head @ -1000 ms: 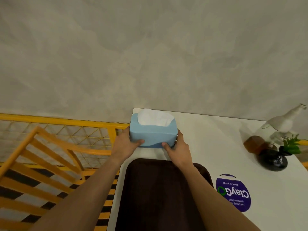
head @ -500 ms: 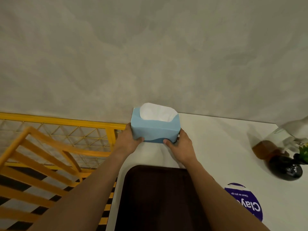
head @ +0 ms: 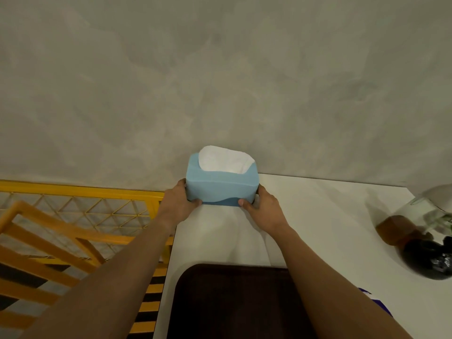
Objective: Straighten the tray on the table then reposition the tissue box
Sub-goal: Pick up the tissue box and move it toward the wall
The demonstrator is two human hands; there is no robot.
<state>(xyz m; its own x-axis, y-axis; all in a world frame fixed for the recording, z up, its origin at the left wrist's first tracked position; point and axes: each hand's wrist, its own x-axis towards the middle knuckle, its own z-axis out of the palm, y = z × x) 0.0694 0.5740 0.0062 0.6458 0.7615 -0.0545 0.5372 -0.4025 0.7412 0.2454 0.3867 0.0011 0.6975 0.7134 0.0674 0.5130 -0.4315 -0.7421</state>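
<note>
Left hand: the left hand (head: 179, 205) is clasped against the left end of the tissue box (head: 221, 185), thumb laid along the lower front edge, the other fingers hidden behind the box.
Right hand: the right hand (head: 263, 209) is pressed to the right end of the box in the same way, thumb tip on the darker blue band at the bottom.
Tissue box: a light blue box with white tissue showing in its top opening is held between both hands at the far left corner of the table (head: 318, 216), close to the grey wall (head: 220, 81); whether it rests on the surface cannot be told.
Tray: a dark brown tray (head: 232, 302) is seen at the near edge of the table, between the forearms, well apart from the box.
Right side: a dark round vase (head: 428, 260) and a brown blurred object (head: 393, 231) are seen near the right edge.
Left side: a yellow railing (head: 80, 192) is seen beside the table.
</note>
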